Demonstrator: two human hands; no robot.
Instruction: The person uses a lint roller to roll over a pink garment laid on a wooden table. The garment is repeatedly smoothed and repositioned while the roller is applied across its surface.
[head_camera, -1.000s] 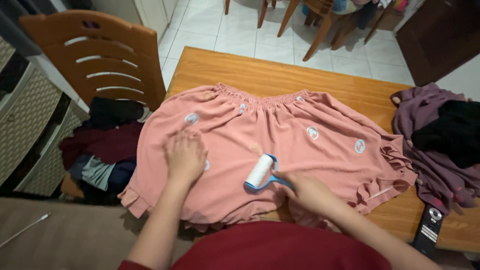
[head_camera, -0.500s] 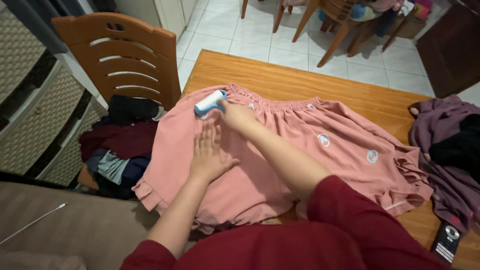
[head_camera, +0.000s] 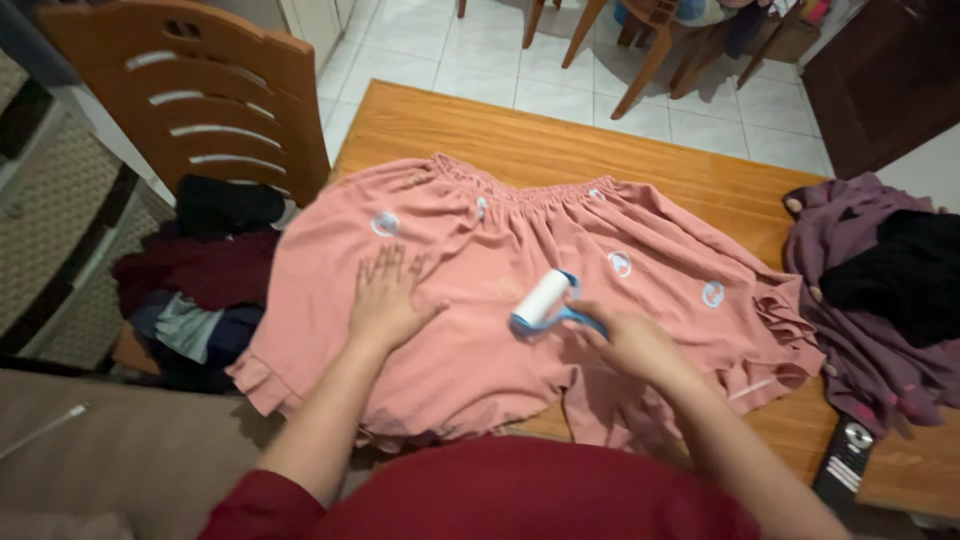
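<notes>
A pink garment (head_camera: 470, 360) with small round white-and-blue prints lies spread flat on a wooden table (head_camera: 520, 135). My left hand (head_camera: 388, 298) presses flat on its left part, fingers spread. My right hand (head_camera: 630, 338) grips the blue handle of a lint roller (head_camera: 543, 300), whose white roll rests on the cloth near the middle, just right of my left hand.
A purple and black clothes pile (head_camera: 880, 285) lies at the table's right end, with a remote control (head_camera: 843, 458) at the near right edge. A wooden chair (head_camera: 190, 100) at left holds folded dark clothes (head_camera: 195, 275). More chairs (head_camera: 640, 40) stand on the tiled floor beyond.
My right hand has drawn the lint roller back from the garment's far left waistband to its middle. My left hand stays pressed on the cloth.
</notes>
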